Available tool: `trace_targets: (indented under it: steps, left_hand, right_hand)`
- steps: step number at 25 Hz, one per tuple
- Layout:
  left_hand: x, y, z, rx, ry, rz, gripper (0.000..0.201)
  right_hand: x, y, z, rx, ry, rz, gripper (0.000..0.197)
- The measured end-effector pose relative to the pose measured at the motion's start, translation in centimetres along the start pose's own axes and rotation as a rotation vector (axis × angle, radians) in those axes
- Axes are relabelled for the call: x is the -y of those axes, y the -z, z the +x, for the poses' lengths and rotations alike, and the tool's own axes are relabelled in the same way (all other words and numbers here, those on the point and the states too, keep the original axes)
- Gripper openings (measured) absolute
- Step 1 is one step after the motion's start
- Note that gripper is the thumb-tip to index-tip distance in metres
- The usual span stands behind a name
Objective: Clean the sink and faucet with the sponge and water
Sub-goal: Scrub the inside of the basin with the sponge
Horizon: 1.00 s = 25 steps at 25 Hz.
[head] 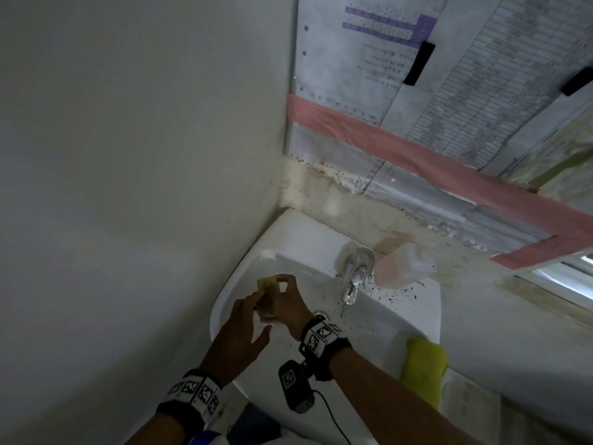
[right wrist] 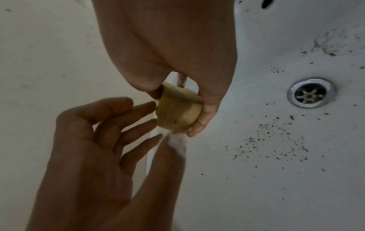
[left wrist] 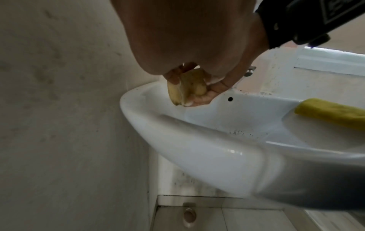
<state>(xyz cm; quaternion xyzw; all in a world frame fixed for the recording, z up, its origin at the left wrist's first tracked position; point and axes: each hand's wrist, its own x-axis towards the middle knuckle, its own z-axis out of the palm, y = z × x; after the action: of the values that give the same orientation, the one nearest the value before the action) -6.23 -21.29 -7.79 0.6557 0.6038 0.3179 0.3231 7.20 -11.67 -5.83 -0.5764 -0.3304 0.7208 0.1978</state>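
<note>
At the lower middle of the head view, the right hand (head: 287,305) squeezes a small, worn yellow sponge (head: 269,295) over the left side of the speckled white ceramic sink (head: 401,319); the left hand (head: 239,335) hovers slack-fingered beside it. Wringing seems underway; next likely comes scrubbing the specks near the chrome faucet (head: 354,277)

Wall (head: 128,187) hems sink (head: 369,342) left; faucet (head: 354,277) (rear) overhangs; right basin open
</note>
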Motion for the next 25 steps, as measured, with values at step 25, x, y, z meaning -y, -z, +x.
trace_targets:
  steps: [25]
  left_hand:
    - [4.7, -0.4, -4.7, 0.042, -0.235, 0.646, 0.036]
  right_hand:
    - [-1.1, -4.1, 8.7, -0.506, 0.196, -0.137, 0.042]
